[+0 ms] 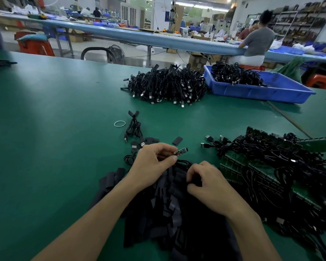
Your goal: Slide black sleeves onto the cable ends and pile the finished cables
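Black sleeves [167, 213]: loose heap on the green table [55, 129], right under both wrists, close to the person.
Left hand [154, 162]: fingers curled, thumb and forefinger pinching a cable just behind its board end [181, 152]; the cable trails down into the heap.
Board end: bare, no sleeve on it, held just above the heap's far edge.
Long axis: the board sticks out from the left fingertips toward the right and slightly away, free tip rightmost.
Right hand [209, 187]: knuckles up, fingers curled down into the sleeves; whether it has one pinched I cannot tell, as the fingertips are lost against the black.
Key relation: the board's free tip lies just up and left of the right hand, near but not touching, so a sleeve would likely go on from the right, along that axis.
Nearer hand: right, for both sleeves and tip.
Finished pile [167, 85]: far across the table, well apart from both hands.
Step judged: sleeve not yet on.
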A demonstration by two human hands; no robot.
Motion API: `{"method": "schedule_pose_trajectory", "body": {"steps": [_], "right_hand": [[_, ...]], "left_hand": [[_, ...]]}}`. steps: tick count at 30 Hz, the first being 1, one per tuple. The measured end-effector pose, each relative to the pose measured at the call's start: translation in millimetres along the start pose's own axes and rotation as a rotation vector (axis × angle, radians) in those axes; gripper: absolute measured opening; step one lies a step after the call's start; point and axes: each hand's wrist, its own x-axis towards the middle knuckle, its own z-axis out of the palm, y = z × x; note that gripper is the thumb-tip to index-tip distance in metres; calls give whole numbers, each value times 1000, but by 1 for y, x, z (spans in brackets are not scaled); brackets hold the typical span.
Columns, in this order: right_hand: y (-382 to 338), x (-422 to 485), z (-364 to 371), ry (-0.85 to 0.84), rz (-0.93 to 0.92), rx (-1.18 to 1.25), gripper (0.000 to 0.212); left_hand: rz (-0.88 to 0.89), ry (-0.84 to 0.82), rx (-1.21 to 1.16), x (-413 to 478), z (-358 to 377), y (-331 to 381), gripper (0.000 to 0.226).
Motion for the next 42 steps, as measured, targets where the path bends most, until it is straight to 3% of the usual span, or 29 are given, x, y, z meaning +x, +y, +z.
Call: {"method": "schedule_pose_trajectory", "body": {"steps": [10,16,22,29,42], "right_hand": [[-1,-5,3,181,-104,261,19],[-4,-5,9,305,-99,560,34],[1,-4,14,533,-28,528,22],[6,-2,15,559,25,539,28],[6,-3,17,573,3,660,14]], "left_hand": [[59,-14,88,4,-5,11,17],[28,15,122,4,-6,15,18],[15,-13,209,3,-7,21,10],[-22,-82,227,2,-10,27,11],[-66,-114,114,3,-11,25,15]]}}
